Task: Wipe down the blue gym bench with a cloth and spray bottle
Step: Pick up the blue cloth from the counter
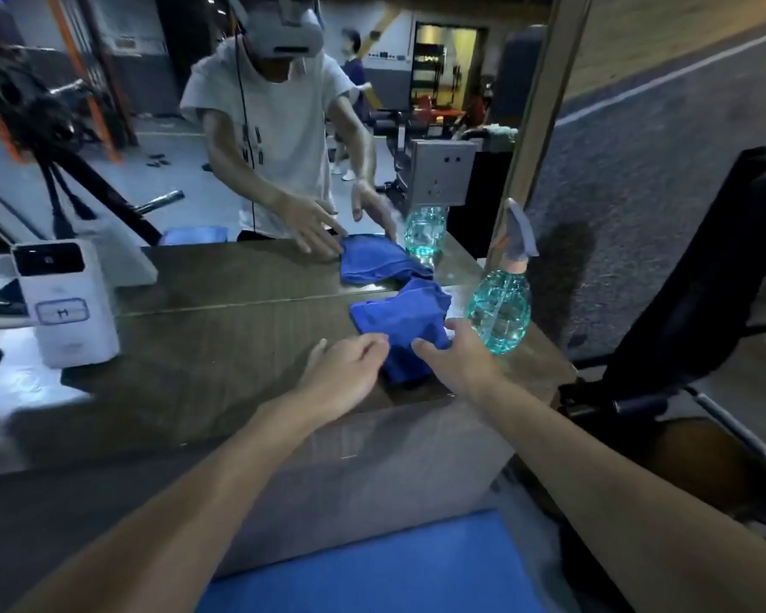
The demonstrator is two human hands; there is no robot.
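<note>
Dim, bluish light with soft overall blur, glare on the ledge [41,382] at left, wide-angle bending at the edges.

cloth [401,318] at my fingers [454,326]: blue textile, soft nap, matt. spray bottle [498,314]: clear teal-tinted plastic, glossy, faceted; trigger head matt grey plastic. counter [222,347]: dark wood-grain look, smooth, low sheen. bench pad [394,564]: blue, smooth, matt, vinyl-like. white box [74,311]: smooth plastic, slight gloss. mirror frame [536,126]: brushed-metal look.
</note>
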